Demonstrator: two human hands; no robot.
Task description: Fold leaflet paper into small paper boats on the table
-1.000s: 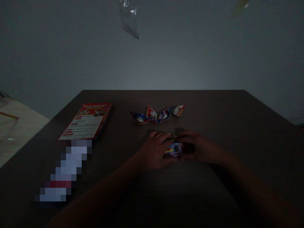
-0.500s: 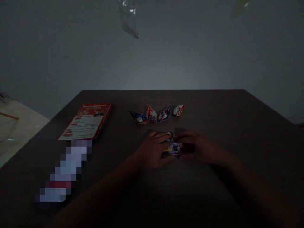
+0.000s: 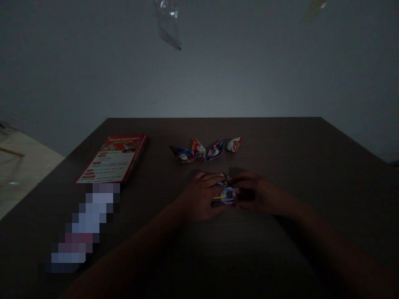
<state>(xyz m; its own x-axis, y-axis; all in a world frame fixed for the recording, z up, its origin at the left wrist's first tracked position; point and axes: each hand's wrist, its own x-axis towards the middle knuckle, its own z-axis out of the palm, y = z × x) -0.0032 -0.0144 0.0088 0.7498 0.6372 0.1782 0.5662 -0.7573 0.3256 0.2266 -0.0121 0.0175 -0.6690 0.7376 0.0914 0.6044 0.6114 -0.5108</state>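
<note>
A small piece of folded printed paper (image 3: pixel 229 196), blue with a yellow patch, lies on the dark table between my two hands. My left hand (image 3: pixel 201 198) holds its left side, with the fingers bent over the top and the thumb at the near edge. From the other side, my right hand (image 3: pixel 263 192) grips the right part with curled fingers, which partly hide it. Beyond the hands, several folded paper pieces stand in a loose row, among them a blue one (image 3: pixel 183 155), a red and white one (image 3: pixel 198 149) and a white one (image 3: pixel 234 144).
A red and white printed book or pad (image 3: pixel 114 158) lies at the left of the table (image 3: pixel 280 145). A pixelated blurred item (image 3: pixel 85 224) is nearer to me. A clear plastic bag (image 3: pixel 168 25) hangs on the pale wall behind. The light is dim.
My left thumb has drawn back slightly to the left along the paper's near edge. Otherwise the hands and paper pieces look much the same.
</note>
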